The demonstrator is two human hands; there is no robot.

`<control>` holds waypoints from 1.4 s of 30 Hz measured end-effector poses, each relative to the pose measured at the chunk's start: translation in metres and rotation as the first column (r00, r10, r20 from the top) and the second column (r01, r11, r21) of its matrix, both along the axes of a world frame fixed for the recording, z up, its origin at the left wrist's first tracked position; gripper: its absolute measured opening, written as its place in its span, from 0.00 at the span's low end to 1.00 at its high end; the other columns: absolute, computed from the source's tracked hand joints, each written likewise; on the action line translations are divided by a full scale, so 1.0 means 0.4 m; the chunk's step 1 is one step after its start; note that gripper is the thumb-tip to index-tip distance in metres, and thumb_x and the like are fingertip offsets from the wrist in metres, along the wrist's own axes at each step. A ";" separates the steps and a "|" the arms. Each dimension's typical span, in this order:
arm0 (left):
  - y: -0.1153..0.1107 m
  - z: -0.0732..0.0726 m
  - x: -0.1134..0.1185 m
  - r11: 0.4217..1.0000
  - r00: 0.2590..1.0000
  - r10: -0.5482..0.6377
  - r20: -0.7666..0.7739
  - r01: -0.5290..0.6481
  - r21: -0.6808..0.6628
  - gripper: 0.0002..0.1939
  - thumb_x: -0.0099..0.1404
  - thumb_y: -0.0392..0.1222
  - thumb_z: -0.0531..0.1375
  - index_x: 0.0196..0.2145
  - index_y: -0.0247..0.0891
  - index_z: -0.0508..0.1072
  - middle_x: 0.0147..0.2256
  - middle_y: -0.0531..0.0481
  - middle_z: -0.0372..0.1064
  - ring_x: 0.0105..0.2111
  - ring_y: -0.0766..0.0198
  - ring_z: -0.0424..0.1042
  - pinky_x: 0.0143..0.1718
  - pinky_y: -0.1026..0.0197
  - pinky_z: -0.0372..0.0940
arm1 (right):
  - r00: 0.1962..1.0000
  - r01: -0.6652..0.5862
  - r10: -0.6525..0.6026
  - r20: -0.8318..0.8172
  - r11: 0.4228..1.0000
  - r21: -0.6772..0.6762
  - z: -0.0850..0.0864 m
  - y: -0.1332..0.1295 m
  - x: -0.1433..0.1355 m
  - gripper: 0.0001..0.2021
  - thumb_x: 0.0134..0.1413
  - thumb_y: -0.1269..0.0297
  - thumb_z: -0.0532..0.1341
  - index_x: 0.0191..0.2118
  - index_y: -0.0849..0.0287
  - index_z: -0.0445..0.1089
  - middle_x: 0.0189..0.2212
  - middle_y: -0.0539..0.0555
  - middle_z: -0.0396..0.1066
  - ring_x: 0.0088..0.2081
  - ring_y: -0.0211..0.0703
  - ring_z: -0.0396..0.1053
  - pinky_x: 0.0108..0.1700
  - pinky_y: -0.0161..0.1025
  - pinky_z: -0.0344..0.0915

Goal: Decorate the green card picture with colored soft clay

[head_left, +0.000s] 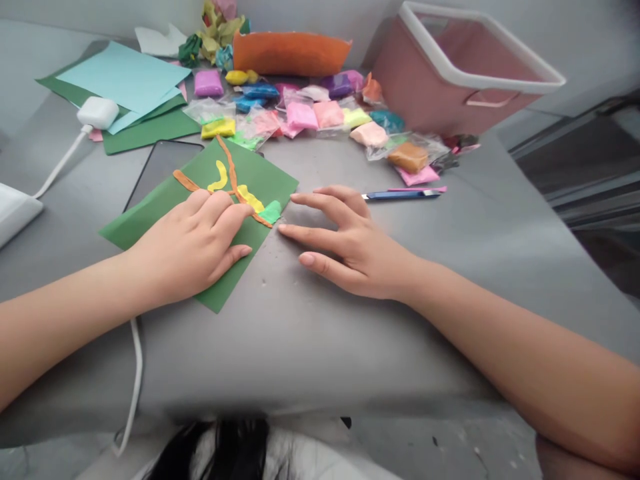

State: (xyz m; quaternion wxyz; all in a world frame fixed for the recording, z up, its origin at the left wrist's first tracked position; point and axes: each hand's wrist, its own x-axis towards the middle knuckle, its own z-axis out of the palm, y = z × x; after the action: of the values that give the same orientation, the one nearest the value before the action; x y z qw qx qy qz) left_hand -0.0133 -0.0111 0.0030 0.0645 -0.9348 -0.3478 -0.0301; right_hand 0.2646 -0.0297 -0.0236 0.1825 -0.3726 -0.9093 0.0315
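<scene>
Green card [257,170] lies on the table [350,353] under the left hand [193,243], flat and gripping nothing visible, the right hand [345,247] spread empty beside it, and one sideways drag could smear that clay [250,199]!

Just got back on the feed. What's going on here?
The person's left hand rests on a green sheet bearing orange strips, yellow pieces and a light green patch. The right hand, fingers spread, is just beside the sheet, near that patch. Colourful packets lie behind, beside a pink bin.
</scene>
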 end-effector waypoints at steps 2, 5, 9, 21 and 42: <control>-0.001 -0.002 -0.001 1.000 1.000 0.011 0.012 -0.011 0.003 0.27 0.75 0.48 0.46 0.61 0.26 0.65 0.47 0.32 0.68 0.49 0.42 0.67 0.54 0.41 0.65 | 1.000 0.027 -0.027 -0.011 1.000 -0.007 0.000 0.002 -0.001 0.23 0.69 0.51 0.52 0.62 0.53 0.70 0.67 0.62 0.59 0.66 0.62 0.53 0.67 0.66 0.54; 0.000 -0.007 -0.003 1.000 0.998 0.020 0.053 -0.019 -0.014 0.25 0.75 0.48 0.47 0.61 0.30 0.65 0.48 0.35 0.67 0.50 0.42 0.67 0.56 0.42 0.64 | 0.999 0.045 -0.045 0.005 0.999 -0.031 -0.004 0.006 -0.001 0.26 0.68 0.49 0.53 0.65 0.56 0.66 0.68 0.65 0.57 0.67 0.65 0.52 0.66 0.69 0.55; 0.001 -0.007 -0.005 0.996 0.985 0.034 0.170 -0.020 -0.086 0.23 0.74 0.46 0.50 0.61 0.31 0.63 0.51 0.34 0.67 0.53 0.42 0.66 0.58 0.39 0.61 | 0.989 -0.008 0.010 -0.148 1.000 0.015 0.001 0.016 -0.004 0.15 0.68 0.57 0.56 0.52 0.51 0.77 0.60 0.60 0.69 0.63 0.59 0.61 0.64 0.64 0.61; -0.095 0.039 0.078 0.764 0.855 0.286 0.432 0.069 -0.642 0.18 0.75 0.39 0.50 0.59 0.43 0.49 0.53 0.41 0.70 0.45 0.63 0.79 0.37 0.62 0.75 | 0.927 -0.128 0.166 -0.336 0.983 0.133 0.056 -0.075 -0.062 0.12 0.64 0.61 0.63 0.52 0.50 0.75 0.42 0.56 0.77 0.39 0.44 0.76 0.41 0.41 0.76; -0.044 -0.020 0.007 0.935 0.982 0.093 0.164 -0.029 -0.353 0.45 0.71 0.64 0.52 0.71 0.28 0.46 0.74 0.28 0.35 0.74 0.43 0.34 0.71 0.36 0.45 | 0.921 0.030 0.006 -0.389 0.996 0.086 -0.019 0.042 -0.055 0.02 0.61 0.65 0.65 0.36 0.56 0.76 0.38 0.55 0.80 0.41 0.47 0.76 0.47 0.48 0.73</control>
State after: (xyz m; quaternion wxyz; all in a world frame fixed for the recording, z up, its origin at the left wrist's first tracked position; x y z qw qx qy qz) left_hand -0.0105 -0.0286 -0.0051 -0.1327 -0.9137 -0.3809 -0.0494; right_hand 0.2427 -0.0131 -0.0312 0.3760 -0.3560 -0.8532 0.0624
